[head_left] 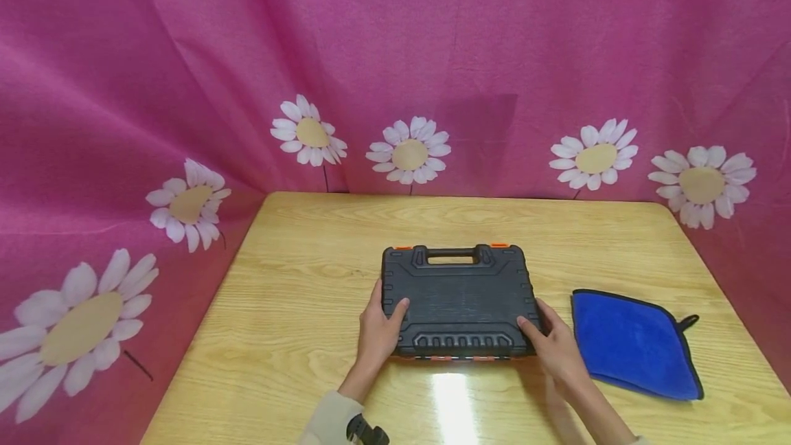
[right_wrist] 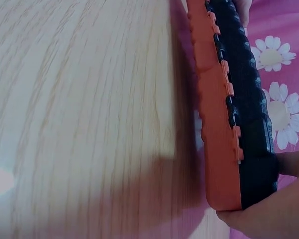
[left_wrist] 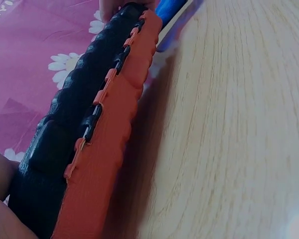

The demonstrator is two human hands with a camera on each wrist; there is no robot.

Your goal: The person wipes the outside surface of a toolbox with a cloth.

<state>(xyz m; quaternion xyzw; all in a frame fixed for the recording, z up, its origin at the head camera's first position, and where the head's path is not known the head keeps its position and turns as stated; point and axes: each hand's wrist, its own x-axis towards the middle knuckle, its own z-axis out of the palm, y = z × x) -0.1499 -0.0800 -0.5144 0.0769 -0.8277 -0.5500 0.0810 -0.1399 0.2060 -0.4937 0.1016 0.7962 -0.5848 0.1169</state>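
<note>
A closed black tool case [head_left: 460, 297] with an orange lower half [left_wrist: 97, 174] lies flat between my two hands, its handle on the far side. My left hand [head_left: 378, 328] grips the case's left edge, thumb on top near the front corner. On the opposite edge, my right hand [head_left: 556, 349] holds it the same way, thumb over the lid. Both wrist views show the hinged near side, with a shadow and a narrow gap under it, so the case seems slightly off the table. The fingers beneath the case are mostly hidden.
A folded blue cloth [head_left: 636, 345] with black edging and a loop lies on the wooden table [head_left: 296, 294], right of my right hand. Pink curtain [head_left: 469, 53] with daisies hangs behind the table and along its sides. A dark watch [head_left: 367, 431] is on my left wrist.
</note>
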